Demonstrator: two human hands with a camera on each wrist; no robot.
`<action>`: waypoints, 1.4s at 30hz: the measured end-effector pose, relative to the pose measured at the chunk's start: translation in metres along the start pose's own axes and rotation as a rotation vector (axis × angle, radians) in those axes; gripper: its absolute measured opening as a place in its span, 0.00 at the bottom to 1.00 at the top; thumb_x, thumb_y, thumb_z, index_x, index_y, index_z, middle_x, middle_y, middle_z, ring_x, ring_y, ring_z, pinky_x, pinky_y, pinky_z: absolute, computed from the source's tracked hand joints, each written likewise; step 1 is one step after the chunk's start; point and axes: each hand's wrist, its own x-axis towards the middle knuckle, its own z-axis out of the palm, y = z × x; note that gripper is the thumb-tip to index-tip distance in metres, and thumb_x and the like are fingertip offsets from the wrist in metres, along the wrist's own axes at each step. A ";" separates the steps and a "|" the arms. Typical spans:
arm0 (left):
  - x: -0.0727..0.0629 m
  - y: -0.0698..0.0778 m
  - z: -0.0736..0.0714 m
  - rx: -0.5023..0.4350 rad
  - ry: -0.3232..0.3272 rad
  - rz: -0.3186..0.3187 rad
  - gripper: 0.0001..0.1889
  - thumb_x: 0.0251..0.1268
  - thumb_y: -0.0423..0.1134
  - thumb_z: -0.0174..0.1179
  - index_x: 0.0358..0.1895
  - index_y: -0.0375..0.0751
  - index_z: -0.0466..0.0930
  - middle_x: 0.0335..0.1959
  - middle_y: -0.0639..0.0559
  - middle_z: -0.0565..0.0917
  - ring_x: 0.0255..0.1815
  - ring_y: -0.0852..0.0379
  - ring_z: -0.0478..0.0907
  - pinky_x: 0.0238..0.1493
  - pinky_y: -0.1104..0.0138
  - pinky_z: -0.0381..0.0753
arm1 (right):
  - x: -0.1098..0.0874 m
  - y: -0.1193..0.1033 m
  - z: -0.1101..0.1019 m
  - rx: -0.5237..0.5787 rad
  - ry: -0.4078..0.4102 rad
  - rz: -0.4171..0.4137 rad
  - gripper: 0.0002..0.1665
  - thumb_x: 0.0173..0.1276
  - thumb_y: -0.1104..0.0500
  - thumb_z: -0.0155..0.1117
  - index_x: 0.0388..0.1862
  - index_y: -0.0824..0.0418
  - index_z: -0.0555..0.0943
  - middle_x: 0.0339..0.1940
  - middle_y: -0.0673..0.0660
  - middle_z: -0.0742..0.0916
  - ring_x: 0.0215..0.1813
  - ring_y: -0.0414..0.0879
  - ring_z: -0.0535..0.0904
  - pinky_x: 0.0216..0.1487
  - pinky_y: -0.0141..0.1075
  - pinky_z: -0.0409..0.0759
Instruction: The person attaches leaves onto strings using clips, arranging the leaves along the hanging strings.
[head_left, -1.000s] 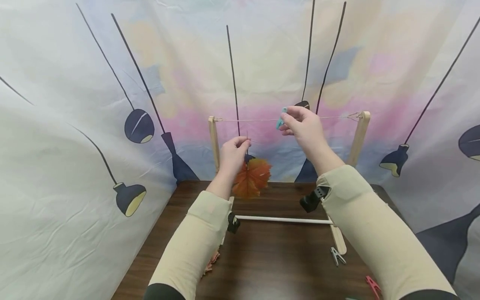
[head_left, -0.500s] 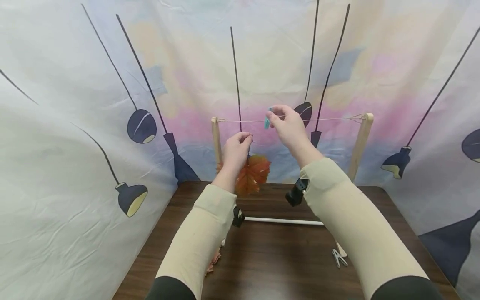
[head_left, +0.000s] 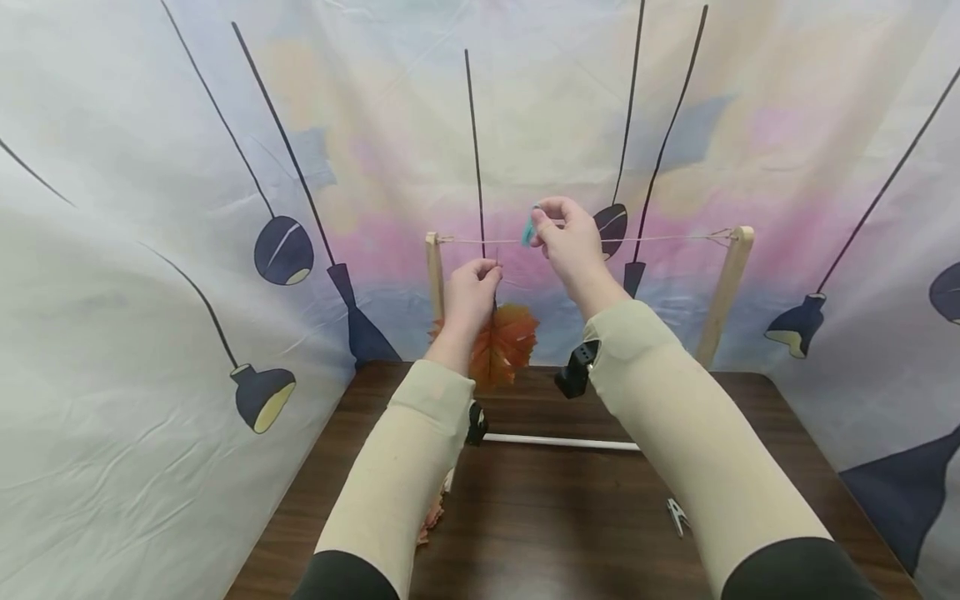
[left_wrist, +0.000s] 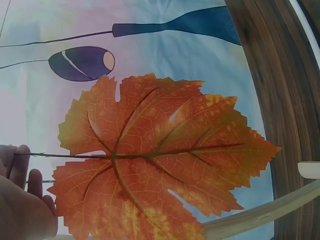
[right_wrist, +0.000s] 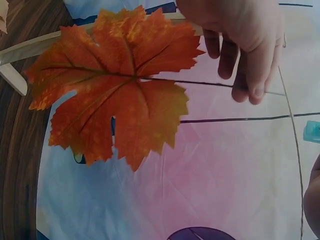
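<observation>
Your left hand is pinching the orange leaf by its stem, so it's hanging blade-down below the string. Your right hand has the teal clothespin pinched right by that string, can't tell if they touch. String's tied between 2 wooden posts, and a grey clothespin is lying on the tabletop beside your right sleeve.

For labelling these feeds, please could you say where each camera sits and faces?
Head: on the head, forward and down at left hand and right hand; beige sleeves show.
Left wrist: on that wrist, toward an orange serrated leaf; left hand partly shows.
Right wrist: on that wrist, toward leaf; both hands show.
Wrist views share the leaf.
</observation>
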 end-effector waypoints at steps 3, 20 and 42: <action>0.000 -0.003 0.001 0.006 -0.003 -0.011 0.13 0.68 0.44 0.55 0.47 0.44 0.83 0.44 0.51 0.84 0.47 0.55 0.77 0.49 0.63 0.75 | 0.000 0.001 0.004 -0.021 -0.002 -0.010 0.16 0.69 0.55 0.57 0.52 0.61 0.75 0.37 0.54 0.80 0.32 0.43 0.78 0.34 0.33 0.73; 0.001 -0.003 0.013 -0.070 -0.028 -0.050 0.13 0.68 0.45 0.56 0.49 0.45 0.83 0.44 0.52 0.84 0.44 0.56 0.78 0.46 0.63 0.77 | 0.004 0.005 0.014 -0.028 -0.038 -0.019 0.15 0.70 0.57 0.55 0.51 0.63 0.75 0.48 0.55 0.77 0.31 0.47 0.78 0.33 0.31 0.75; 0.006 0.001 0.017 -0.129 -0.081 -0.041 0.13 0.68 0.45 0.55 0.49 0.44 0.83 0.45 0.52 0.83 0.49 0.55 0.77 0.51 0.61 0.75 | 0.005 0.014 0.013 -0.032 0.011 -0.044 0.16 0.71 0.53 0.53 0.53 0.60 0.74 0.49 0.53 0.78 0.35 0.51 0.76 0.41 0.40 0.78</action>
